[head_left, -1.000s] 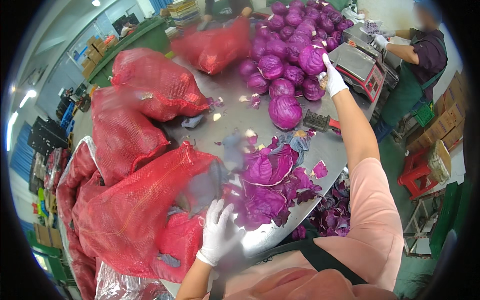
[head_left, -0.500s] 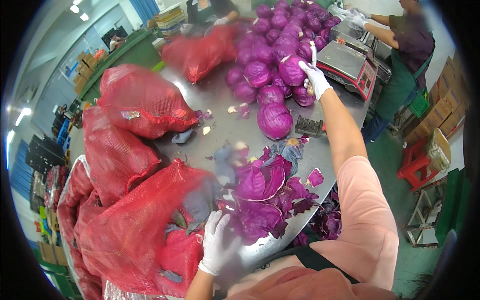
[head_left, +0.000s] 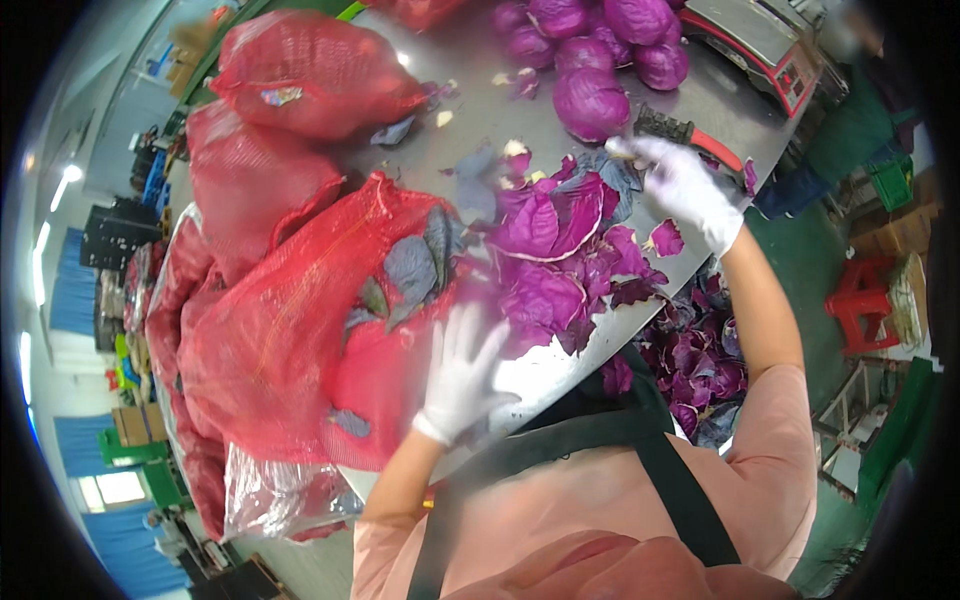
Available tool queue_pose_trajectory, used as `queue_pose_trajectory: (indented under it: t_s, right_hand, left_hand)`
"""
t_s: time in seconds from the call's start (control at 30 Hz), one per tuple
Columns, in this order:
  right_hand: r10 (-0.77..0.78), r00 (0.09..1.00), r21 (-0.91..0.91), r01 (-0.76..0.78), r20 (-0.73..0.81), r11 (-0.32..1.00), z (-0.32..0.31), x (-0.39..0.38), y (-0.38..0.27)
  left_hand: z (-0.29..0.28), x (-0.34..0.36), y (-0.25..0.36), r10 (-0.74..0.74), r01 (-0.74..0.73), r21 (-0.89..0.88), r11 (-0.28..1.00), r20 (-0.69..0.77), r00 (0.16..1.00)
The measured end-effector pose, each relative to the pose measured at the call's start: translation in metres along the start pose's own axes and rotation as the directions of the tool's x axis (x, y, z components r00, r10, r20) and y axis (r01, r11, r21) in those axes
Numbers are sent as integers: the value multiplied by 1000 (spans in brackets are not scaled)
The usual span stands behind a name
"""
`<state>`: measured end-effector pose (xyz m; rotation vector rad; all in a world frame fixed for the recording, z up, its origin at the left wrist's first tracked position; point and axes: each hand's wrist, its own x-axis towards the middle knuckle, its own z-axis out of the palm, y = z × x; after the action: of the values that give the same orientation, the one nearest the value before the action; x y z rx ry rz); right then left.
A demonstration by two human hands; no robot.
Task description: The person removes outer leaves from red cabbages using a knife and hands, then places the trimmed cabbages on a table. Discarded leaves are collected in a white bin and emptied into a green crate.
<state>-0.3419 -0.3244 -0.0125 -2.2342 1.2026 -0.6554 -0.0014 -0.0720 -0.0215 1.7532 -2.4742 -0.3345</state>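
My left hand [head_left: 462,370], in a white glove, has its fingers spread and empty. It is beside the open red mesh bag [head_left: 290,320], near the table's front edge. Grey-green outer leaves [head_left: 411,268] lie in the bag's mouth. Right of that hand is a heap of loose purple cabbage leaves [head_left: 545,225]. My gloved right hand [head_left: 685,185] is beyond the heap, fingers closed round something small and pale-brown at the fingertips, mostly hidden. Just past it lies a black ridged tool with a red handle [head_left: 716,151]. The nearest whole red cabbage [head_left: 591,104] sits behind.
More red cabbages [head_left: 640,20] are piled at the back. A red-edged scale [head_left: 750,40] stands at the back right. Full red mesh bags [head_left: 310,75] line the left side. Trimmed leaves [head_left: 690,350] lie below the table's right edge, and a red stool [head_left: 860,305] stands on the floor.
My right hand has left the cabbage on the pile and come back toward me, above the leaf heap. My left hand stays by the bag, fingers spread wider. The view has tipped downward.
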Motion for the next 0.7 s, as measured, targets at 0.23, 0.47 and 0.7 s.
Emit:
queue_pose_trajectory:
  t_s: [0.23, 0.47, 0.7]
  right_hand:
    - [50, 999, -260, -48, 1, 964, 57, 10, 20]
    - [37, 994, -198, -57, -102, 979, 64, -12, 4]
    - [161, 982, -155, -175, -103, 972, 6, -131, 8]
  left_hand:
    - [-37, 110, -19, 82, -80, 27, 996, -108, 991]
    - [21, 160, -17, 132, -145, -309, 940, -61, 989]
    - [48, 140, 122, 212, -254, -546, 799, -139, 967]
